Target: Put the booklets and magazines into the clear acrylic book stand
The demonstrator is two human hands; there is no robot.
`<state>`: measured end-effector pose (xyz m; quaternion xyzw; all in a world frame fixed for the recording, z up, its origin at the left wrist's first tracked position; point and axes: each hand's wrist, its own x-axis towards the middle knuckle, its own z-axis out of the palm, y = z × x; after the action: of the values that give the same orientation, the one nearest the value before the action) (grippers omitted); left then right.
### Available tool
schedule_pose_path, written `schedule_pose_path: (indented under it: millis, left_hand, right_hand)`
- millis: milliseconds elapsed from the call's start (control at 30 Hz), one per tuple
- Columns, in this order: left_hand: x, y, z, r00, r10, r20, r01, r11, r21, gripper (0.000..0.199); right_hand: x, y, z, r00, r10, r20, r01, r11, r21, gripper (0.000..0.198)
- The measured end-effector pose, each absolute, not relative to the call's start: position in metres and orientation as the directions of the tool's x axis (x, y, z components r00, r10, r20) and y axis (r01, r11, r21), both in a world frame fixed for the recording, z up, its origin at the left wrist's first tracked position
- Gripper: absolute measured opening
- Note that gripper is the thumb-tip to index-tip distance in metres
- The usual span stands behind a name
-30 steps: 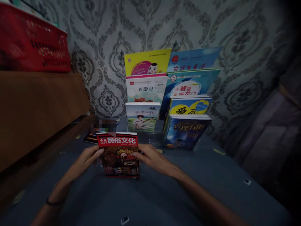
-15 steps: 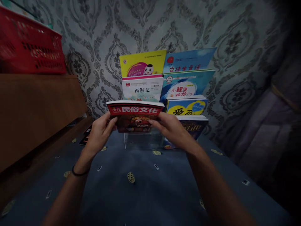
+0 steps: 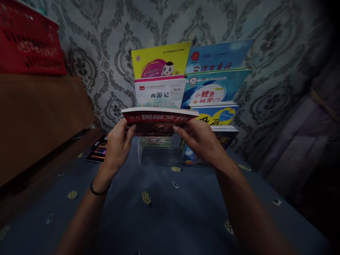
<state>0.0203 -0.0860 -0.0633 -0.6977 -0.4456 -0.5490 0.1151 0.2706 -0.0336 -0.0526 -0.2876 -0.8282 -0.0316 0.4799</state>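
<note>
A red book (image 3: 156, 124) with white lettering is held between my two hands, tilted so its pale top edge shows. My left hand (image 3: 118, 145) grips its left end, thumb on the front cover. On the right end, my right hand (image 3: 202, 140) closes with its thumb across the cover; its other fingers are hidden behind. Behind and below the book stands a clear stepped rack (image 3: 162, 156). In its left column are a white book (image 3: 160, 92) and a yellow book (image 3: 162, 60). The right column holds several more, among them a teal book (image 3: 217, 88) and a dark blue book (image 3: 225, 138).
Another dark book (image 3: 98, 148) lies flat at the left on the blue patterned cloth (image 3: 159, 219). A brown wooden cabinet (image 3: 42, 124) with a red plastic basket (image 3: 29, 42) on top borders the left side. Patterned wallpaper (image 3: 111, 63) rises behind; pale curtain fabric (image 3: 292, 152) hangs at right.
The red book has tipped further back and lifted slightly with both hands, showing more of the rack beneath it. The flat dark book at left is less covered by my left hand.
</note>
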Motion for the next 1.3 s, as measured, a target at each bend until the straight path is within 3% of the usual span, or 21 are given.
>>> schedule_pose_path:
  millis: [300, 733, 1300]
  left_hand:
    - [0.023, -0.075, -0.072, 0.015, 0.495, 0.869, 0.699, -0.626, 0.344, 0.023]
    - [0.021, -0.066, -0.081, 0.004, 0.559, 0.829, 0.667, -0.619, 0.415, 0.026]
    - [0.014, -0.049, -0.094, 0.016, 0.585, 0.811, 0.709, -0.579, 0.404, 0.026]
  right_hand:
    - [0.27, -0.028, -0.057, -0.373, 0.416, 0.829, 0.532, 0.828, -0.176, 0.015]
    - [0.268, -0.021, -0.062, -0.351, 0.521, 0.778, 0.518, 0.8, -0.302, 0.016]
    - [0.26, -0.007, -0.078, -0.382, 0.546, 0.746, 0.511, 0.797, -0.321, 0.008]
